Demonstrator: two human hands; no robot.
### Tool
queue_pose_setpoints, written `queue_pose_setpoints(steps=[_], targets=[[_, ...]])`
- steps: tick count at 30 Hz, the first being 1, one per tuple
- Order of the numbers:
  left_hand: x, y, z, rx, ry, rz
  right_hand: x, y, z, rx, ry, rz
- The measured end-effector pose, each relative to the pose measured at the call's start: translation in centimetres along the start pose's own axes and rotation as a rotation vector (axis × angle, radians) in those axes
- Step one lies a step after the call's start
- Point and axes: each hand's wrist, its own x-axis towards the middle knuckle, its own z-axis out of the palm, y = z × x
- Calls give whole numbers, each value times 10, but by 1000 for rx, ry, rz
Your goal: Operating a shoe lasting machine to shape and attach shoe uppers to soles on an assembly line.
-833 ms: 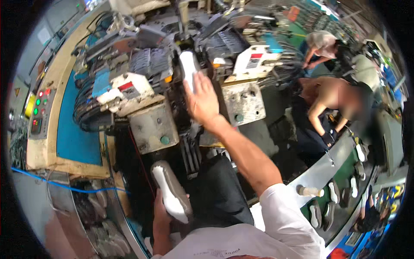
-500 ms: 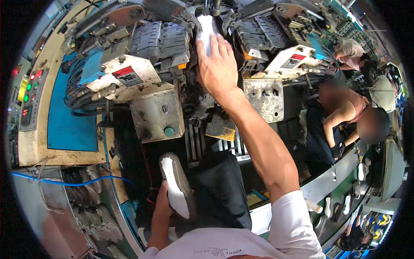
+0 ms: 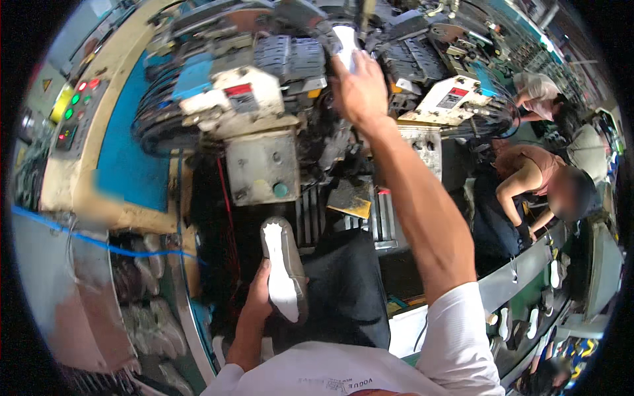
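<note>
My left hand (image 3: 259,289) is closed round a grey-brown shoe (image 3: 301,290) low in front of me. Its white underside faces up and its narrow scalloped end points away from me. With my right arm stretched forward, my right hand (image 3: 362,91) grips the near end of a second shoe (image 3: 345,41), also white side up. That shoe sits in the middle of a lasting machine (image 3: 263,165), between two metal side units. My fingers hide its near end, and motion blurs the hand a little.
A control panel (image 3: 79,112) with lit buttons stands at the left. Shoes (image 3: 155,330) lie on a rack at lower left, beneath a blue hose (image 3: 99,245). Along the right runs a conveyor (image 3: 515,270) with more shoes. A co-worker (image 3: 528,178) bends over beside it.
The view has swung left, so the machine appears further right. The left hand's shoe has risen slightly. My right hand stays at the shoe in the machine, its fingers now more curled.
</note>
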Motion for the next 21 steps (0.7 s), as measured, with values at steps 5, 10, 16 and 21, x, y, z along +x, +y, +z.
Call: queue_pose_setpoints(steps=[5, 10, 16, 21], targets=[[-59, -32, -87, 17, 220, 102, -97, -67, -54, 367, 100, -55], [-103, -65, -163, 148, 446, 223, -401, -64, 8, 518, -642, 86], [-271, -141, -345, 314, 1029, 391, -457, -121, -35, 463, -764, -276], [-388, -147, -430, 839, 1682, 232, -458, -90, -10, 690, -826, -182]])
